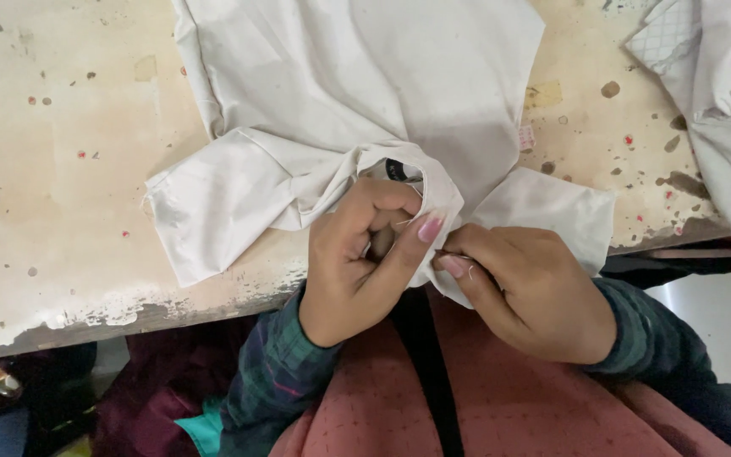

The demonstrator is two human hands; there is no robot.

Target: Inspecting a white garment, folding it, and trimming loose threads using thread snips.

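**Both hands closed on a white garment at the near edge of the table**

The white cotton garment (365, 85) lies spread on a worn cream-painted table (52, 195), running from the far edge down to the near edge, where part of it hangs over. 1 folded portion, seemingly a sleeve, lies out toward the left, and a smaller flap rests at the near edge to the right of the hands.

The left hand (357, 262) is curled nearly shut, fingers wrapped into a bunched fold of the garment, thumb pressed along the cloth. A small dark label (397, 170) shows in the opening of the fabric just above the knuckles.

The right hand (535, 288) is also closed: thumb and forefinger pinch the cloth edge just beside the left thumb, the 2 hands touching or very nearly so. A fine pale thread appears at the pinch (whether a needle is held cannot be told).

Both wrists wear dark green plaid sleeves (281, 381), and a pink dotted garment (509, 406) with a black strap (425, 364) fills the foreground below the table edge.

A second heap of white cloth (729, 93) sits at the table's far right corner, well apart from the hands.
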